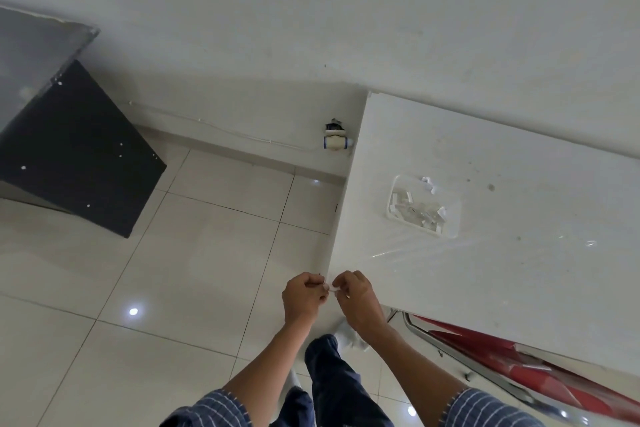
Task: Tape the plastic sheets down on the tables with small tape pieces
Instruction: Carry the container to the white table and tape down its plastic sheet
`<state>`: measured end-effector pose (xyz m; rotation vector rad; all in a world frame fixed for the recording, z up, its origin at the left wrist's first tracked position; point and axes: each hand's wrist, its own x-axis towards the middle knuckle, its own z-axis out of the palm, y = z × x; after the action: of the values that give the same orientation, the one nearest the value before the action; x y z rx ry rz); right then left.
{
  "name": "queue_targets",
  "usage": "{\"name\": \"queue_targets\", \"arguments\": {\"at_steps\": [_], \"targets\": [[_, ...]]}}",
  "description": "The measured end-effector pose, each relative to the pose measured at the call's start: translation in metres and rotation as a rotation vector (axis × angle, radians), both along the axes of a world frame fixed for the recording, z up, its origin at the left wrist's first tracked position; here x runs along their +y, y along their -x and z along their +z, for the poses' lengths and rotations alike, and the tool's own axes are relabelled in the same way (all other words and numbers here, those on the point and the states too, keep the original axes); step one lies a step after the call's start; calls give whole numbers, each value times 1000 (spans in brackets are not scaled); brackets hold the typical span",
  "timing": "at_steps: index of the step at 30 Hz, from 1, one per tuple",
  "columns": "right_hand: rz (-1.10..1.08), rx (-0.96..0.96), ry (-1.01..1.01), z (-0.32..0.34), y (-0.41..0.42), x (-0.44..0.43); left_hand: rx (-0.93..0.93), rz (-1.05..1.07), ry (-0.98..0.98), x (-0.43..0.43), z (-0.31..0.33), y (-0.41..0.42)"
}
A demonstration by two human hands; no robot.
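A white table (pixel 519 163) fills the right side, covered by a clear plastic sheet (pixel 408 253) that wrinkles near the front left corner. My left hand (pixel 303 296) and my right hand (pixel 360 298) meet just below that corner, both pinching one small white tape piece (pixel 333 289) between their fingertips. A clear tray (pixel 423 206) with several cut tape pieces lies on the table, farther back and to the right of my hands.
A dark cabinet (pixel 79 152) stands at the left on the tiled floor (pixel 173 270). A white pipe valve (pixel 335 140) sits on the wall by the table's far corner. A red chair (pixel 526 364) shows under the table's front edge.
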<state>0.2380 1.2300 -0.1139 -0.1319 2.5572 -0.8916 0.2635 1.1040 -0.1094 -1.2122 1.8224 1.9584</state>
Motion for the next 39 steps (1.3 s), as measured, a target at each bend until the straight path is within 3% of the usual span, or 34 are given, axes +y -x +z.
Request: {"name": "queue_targets", "arguments": {"at_steps": [9, 16, 22, 32, 39], "targets": [[158, 101, -59, -8, 3, 6, 45, -219, 153, -9, 0, 4], [129, 116, -45, -9, 3, 4, 69, -380, 340, -12, 2, 9], [120, 31, -18, -6, 8, 7, 48, -577, 244, -35, 2, 13], [51, 21, 30, -4, 7, 7, 140, -427, 450, -4, 1, 0], [62, 77, 65, -8, 6, 10, 204, -514, 607, 1, 1, -6]]}}
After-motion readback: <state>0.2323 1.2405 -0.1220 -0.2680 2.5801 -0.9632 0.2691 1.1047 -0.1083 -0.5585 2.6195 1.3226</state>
